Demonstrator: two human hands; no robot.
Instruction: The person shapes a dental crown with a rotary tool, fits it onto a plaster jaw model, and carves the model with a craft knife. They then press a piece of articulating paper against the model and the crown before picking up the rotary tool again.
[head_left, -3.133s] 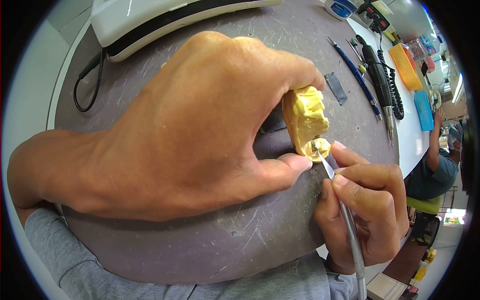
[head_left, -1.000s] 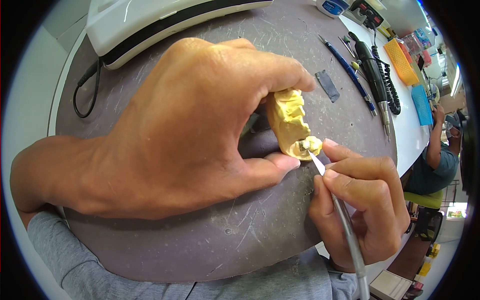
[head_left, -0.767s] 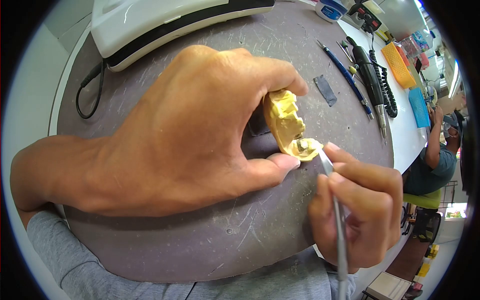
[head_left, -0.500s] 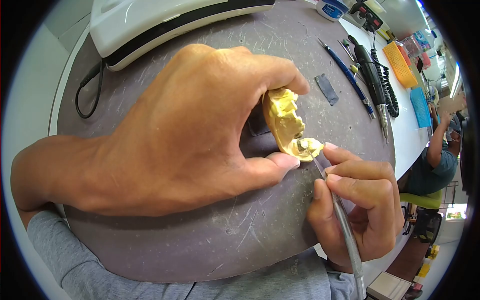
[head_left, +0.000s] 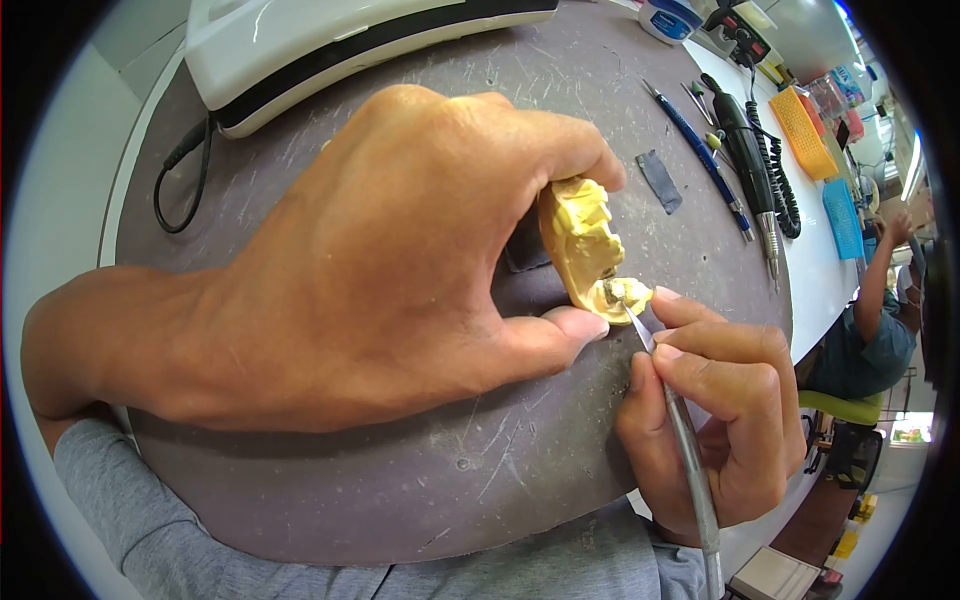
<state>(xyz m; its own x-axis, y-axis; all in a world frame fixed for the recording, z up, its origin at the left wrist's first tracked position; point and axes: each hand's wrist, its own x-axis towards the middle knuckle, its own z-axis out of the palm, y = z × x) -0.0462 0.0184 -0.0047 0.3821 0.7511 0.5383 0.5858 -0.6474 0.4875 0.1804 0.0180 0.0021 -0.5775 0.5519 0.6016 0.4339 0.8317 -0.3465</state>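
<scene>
My left hand grips a yellow dental cast between thumb and fingers, its toothed side turned to the right. Near the cast's lower end, one tooth area looks dark grey. In my right hand is a slim metal carving knife, held like a pen. Its pointed blade touches or nearly touches the cast beside the dark spot. The right fingertips are close to the cast's lower right edge. My left palm and most of its fingers are hidden behind the back of the hand.
A white and black device with a cable stands at the back left. To the right lie a dark flat strip, a blue mechanical pencil and a black rotary handpiece. Beyond are an orange basket and a seated person.
The cast has tilted slightly and moved a little right in my left hand. The knife's blade has turned, showing more of its flat side. The other person's arm has shifted.
</scene>
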